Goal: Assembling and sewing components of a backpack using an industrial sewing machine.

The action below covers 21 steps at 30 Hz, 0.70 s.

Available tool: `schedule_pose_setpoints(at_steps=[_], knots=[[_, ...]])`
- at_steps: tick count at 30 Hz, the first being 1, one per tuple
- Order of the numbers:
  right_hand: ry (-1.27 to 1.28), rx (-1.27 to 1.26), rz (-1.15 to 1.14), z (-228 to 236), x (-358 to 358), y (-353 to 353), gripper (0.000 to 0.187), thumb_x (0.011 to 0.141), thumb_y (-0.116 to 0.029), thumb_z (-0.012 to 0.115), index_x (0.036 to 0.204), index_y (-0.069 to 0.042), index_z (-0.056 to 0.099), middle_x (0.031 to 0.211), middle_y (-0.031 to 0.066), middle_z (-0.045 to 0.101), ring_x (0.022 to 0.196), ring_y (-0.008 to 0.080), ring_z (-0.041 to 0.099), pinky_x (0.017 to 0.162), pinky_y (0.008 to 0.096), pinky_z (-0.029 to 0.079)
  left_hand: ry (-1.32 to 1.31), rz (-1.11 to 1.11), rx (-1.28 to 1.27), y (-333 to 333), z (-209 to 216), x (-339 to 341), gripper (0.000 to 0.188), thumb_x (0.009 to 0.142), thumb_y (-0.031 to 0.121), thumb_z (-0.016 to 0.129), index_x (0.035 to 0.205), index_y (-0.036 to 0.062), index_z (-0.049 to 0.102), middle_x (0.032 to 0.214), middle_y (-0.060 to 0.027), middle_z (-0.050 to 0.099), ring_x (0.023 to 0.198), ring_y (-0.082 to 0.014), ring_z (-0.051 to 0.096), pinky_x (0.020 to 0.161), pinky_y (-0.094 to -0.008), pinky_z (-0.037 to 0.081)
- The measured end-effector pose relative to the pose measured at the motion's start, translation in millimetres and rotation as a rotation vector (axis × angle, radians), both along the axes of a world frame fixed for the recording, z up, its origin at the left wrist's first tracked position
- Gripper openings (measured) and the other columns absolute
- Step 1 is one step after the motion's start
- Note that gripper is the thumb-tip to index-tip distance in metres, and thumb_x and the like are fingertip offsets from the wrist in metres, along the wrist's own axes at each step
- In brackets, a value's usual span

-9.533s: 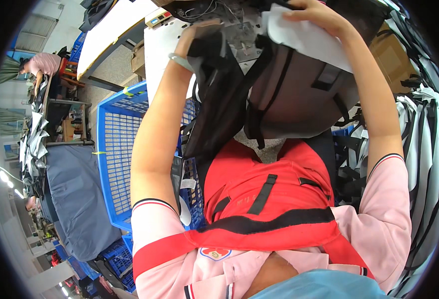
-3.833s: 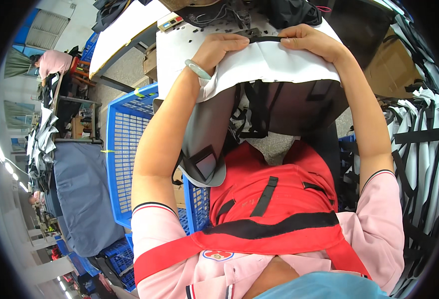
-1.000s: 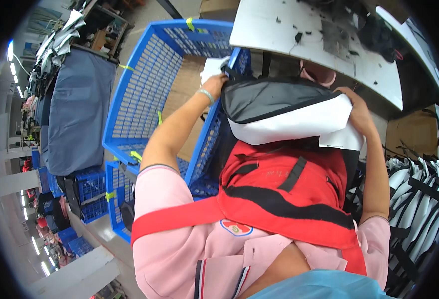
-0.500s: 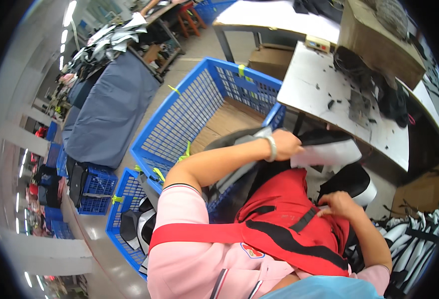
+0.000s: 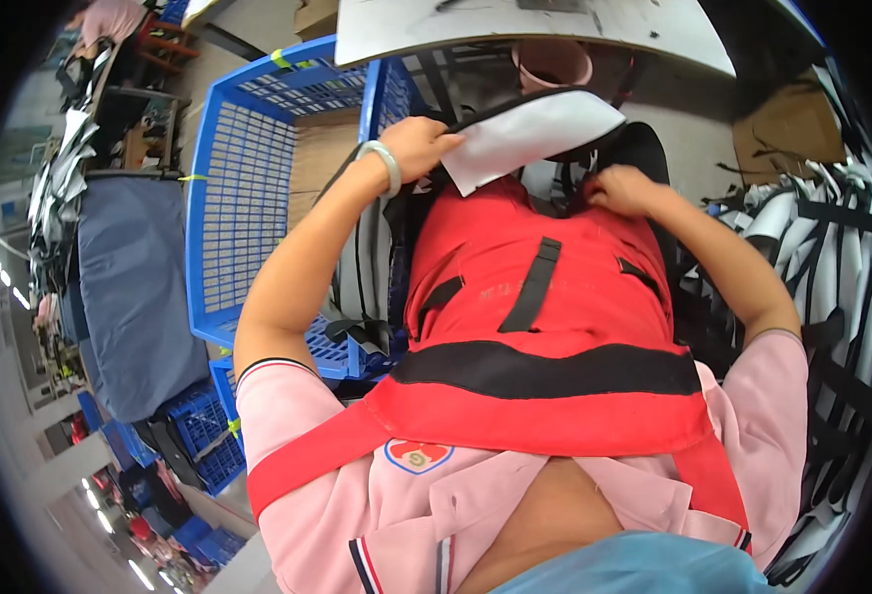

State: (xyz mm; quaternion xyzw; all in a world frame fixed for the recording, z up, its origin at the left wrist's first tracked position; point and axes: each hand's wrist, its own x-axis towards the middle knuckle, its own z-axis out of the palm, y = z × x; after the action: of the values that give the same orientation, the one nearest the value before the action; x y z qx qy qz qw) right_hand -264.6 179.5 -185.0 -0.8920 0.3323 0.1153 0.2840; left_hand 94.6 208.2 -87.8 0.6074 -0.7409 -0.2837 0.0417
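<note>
My left hand (image 5: 418,150), with a pale bangle at its wrist, is closed on one end of a white panel with a black edge (image 5: 545,137). The panel slants out over my lap, past the top of my red apron (image 5: 575,287). On the other side, my right hand (image 5: 626,190) has its fingers curled in beside a black fabric piece (image 5: 644,153) at my knees. Its fingertips are partly hidden, so what they grip cannot be made out. Between the hands, grey and black material shows under the panel.
A large blue plastic basket (image 5: 198,213) stands at my left, with grey and black pieces by its near side. The white table (image 5: 654,35) is ahead, a pink bucket (image 5: 565,67) beneath it. White and black strips (image 5: 782,223) hang at right, near a cardboard box (image 5: 787,134).
My view has turned right, so the basket and table sit further left and up. The panel in my left hand now lies across my lap, and my right hand has moved forward off the apron.
</note>
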Motion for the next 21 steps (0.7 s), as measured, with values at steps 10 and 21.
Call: schedule_pose_setpoints(at_steps=[10, 21], knots=[[0.298, -0.097, -0.067, -124, 12, -64, 0.032, 0.077, -0.018, 0.066, 0.108, -0.013, 0.068, 0.110, 0.0152, 0.065, 0.102, 0.0316, 0.063, 0.086, 0.0401, 0.052, 0.296, 0.379, 0.100, -20, -50, 51, 0.038, 0.093, 0.035, 0.055, 0.076, 0.0004, 0.059, 0.054, -0.0080, 0.056, 0.045, -0.0162, 0.053, 0.049, -0.0319, 0.042], [0.184, -0.300, 0.092, -241, 112, -49, 0.027, 0.087, -0.027, 0.052, 0.107, -0.013, 0.065, 0.123, 0.0055, 0.055, 0.110, 0.0267, 0.054, 0.091, 0.0379, 0.048, 0.114, 0.577, 0.117, 5, -122, 49, 0.047, 0.095, 0.043, 0.048, 0.078, -0.0002, 0.055, 0.062, -0.0201, 0.060, 0.065, -0.0372, 0.062, 0.065, -0.0455, 0.045]])
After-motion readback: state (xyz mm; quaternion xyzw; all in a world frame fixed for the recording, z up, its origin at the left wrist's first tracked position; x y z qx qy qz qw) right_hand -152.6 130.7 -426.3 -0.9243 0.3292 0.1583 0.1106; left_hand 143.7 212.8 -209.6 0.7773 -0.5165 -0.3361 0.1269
